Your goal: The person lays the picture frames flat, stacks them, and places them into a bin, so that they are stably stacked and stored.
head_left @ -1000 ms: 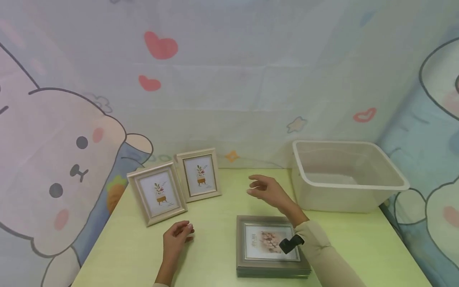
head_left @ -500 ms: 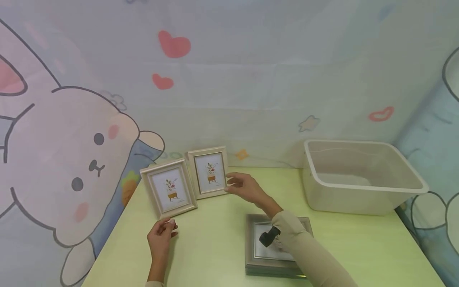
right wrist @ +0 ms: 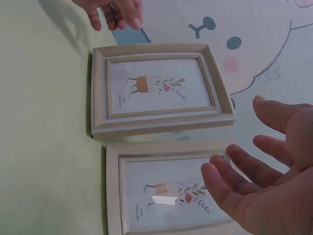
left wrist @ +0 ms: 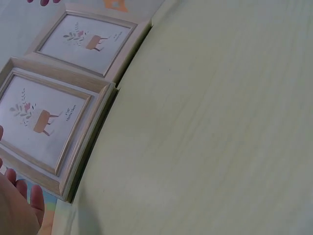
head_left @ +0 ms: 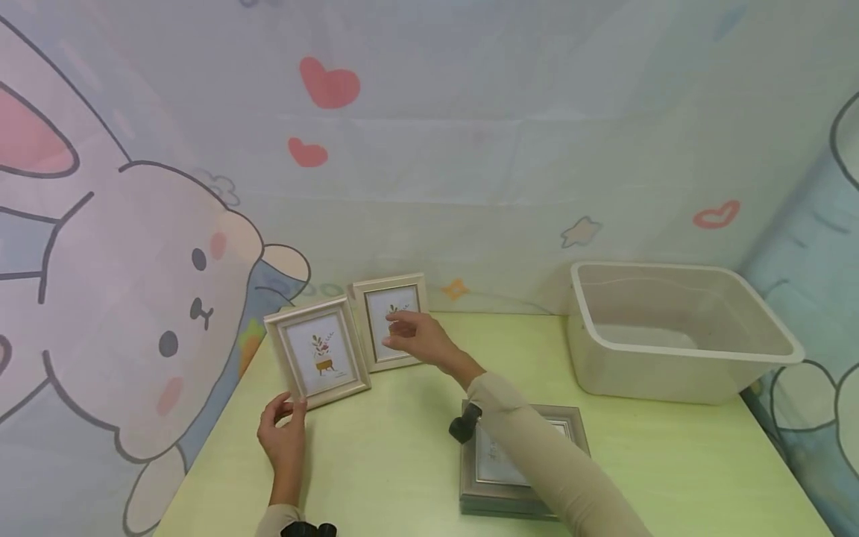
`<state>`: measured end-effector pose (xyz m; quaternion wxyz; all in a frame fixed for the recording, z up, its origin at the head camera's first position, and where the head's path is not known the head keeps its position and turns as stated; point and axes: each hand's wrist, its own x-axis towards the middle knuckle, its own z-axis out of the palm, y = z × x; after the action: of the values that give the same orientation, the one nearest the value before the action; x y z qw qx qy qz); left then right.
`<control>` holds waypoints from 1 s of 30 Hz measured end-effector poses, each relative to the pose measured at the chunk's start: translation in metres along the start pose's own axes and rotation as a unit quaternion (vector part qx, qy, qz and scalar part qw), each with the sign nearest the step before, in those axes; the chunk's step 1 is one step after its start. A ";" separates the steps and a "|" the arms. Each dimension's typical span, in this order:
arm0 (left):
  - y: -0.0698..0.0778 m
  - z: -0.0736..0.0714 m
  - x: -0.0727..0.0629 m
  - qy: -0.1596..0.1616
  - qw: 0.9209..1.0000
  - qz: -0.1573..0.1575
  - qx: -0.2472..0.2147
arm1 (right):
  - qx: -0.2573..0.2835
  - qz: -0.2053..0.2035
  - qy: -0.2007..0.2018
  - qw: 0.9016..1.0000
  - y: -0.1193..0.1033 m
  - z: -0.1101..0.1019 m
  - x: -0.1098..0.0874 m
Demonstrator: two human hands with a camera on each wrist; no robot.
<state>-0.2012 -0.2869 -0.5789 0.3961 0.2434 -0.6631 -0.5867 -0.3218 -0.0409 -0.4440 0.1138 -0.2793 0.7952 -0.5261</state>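
Two cream picture frames stand tilted back on the table. The nearer frame (head_left: pixel 285 350) shows a potted-plant print, and a like print is in the farther frame (head_left: pixel 365 328), beside it against the backdrop. My left hand (head_left: pixel 285 440) is by the nearer frame's lower left corner, fingers loosely bent; the right wrist view shows this left hand (right wrist: pixel 115 11) with a small gap to that frame. In front of the farther frame hovers my right hand (head_left: pixel 426 339), partly covering its print. Its fingers (right wrist: pixel 247 164) are spread and relaxed, with nothing held.
A stack of grey-brown picture frames (head_left: pixel 493 492) lies flat under my right forearm, which hides part of it. At the back right stands a cream plastic bin (head_left: pixel 644 373). Behind the pale yellow-green table (head_left: pixel 376 462) hangs a cartoon backdrop (head_left: pixel 470 164).
My right hand has moved left, from above the table to in front of the frames. My left hand has shifted left and forward to the nearer frame's corner. The head view has turned slightly left.
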 end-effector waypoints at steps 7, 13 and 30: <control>-0.001 -0.002 0.011 -0.039 0.999 -0.017 0.025 | -0.032 -0.014 -0.006 0.999 -0.003 0.013 0.020; -0.003 -0.002 0.025 -0.131 0.990 -0.043 0.030 | -0.073 -0.024 -0.007 0.997 -0.011 0.021 0.035; -0.008 0.004 0.053 -0.177 0.981 -0.078 0.015 | -0.130 -0.022 -0.041 0.990 -0.032 0.038 0.060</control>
<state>-0.2353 -0.3277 -0.5745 0.2216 0.1929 -0.7105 -0.6394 -0.3430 -0.1135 -0.4244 0.0976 -0.3305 0.8451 -0.4088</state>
